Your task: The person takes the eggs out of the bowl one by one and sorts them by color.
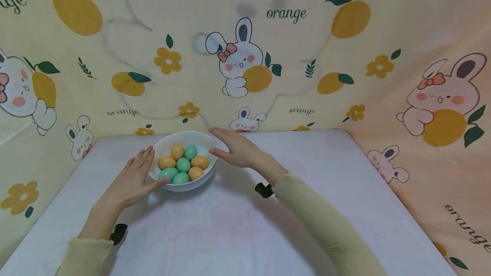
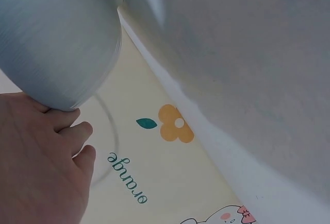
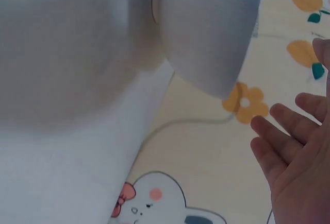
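Observation:
A white bowl [image 1: 188, 187] stands at the back of the table, left of centre. Inside lie several orange eggs [image 1: 177, 151] and several green eggs [image 1: 190, 152]. My left hand [image 1: 132, 181] rests against the bowl's left side, fingers extended, its thumb at the front rim. In the left wrist view, the fingertips touch the outer wall of the bowl [image 2: 62, 38]. To the right of the bowl, my right hand [image 1: 241, 150] is held with its fingers extended and thumb toward the rim. The right wrist view shows its fingers [image 3: 289, 136] apart from the bowl [image 3: 206, 33].
The white table [image 1: 230, 225] extends in front of the bowl and to its right. A patterned cloth [image 1: 184, 97] with rabbits and oranges hangs right behind the table and along both sides. Each wrist has a black strap piece [image 1: 264, 190].

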Available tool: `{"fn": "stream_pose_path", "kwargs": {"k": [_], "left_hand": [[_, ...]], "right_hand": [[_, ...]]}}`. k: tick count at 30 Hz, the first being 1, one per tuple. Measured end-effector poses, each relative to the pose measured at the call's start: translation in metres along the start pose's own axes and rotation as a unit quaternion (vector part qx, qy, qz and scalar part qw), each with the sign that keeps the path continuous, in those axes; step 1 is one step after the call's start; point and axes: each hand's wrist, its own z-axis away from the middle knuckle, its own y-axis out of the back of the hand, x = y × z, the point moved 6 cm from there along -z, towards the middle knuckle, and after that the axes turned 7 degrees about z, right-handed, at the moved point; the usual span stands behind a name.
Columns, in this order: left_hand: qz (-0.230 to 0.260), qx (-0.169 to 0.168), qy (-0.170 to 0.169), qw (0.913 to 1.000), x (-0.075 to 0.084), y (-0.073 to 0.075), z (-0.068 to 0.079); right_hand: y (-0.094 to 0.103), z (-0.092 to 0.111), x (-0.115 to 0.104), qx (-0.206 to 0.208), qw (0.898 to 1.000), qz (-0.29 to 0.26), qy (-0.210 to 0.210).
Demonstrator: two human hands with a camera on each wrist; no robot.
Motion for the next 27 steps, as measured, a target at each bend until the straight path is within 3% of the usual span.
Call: {"fn": "stream_pose_path", "kwargs": {"k": [14, 27], "left_hand": [[0.003, 0.001, -0.001, 1.0, -0.001, -0.001, 0.0], [0.001, 0.01, -0.006, 0.9999, -0.001, -0.001, 0.0]], "right_hand": [[-0.03, -0.037, -0.022, -0.079, 0.992, 0.003, 0.095], [-0.043, -0.058, -0.03, -0.161, 0.979, 0.017, 0.12]]}}
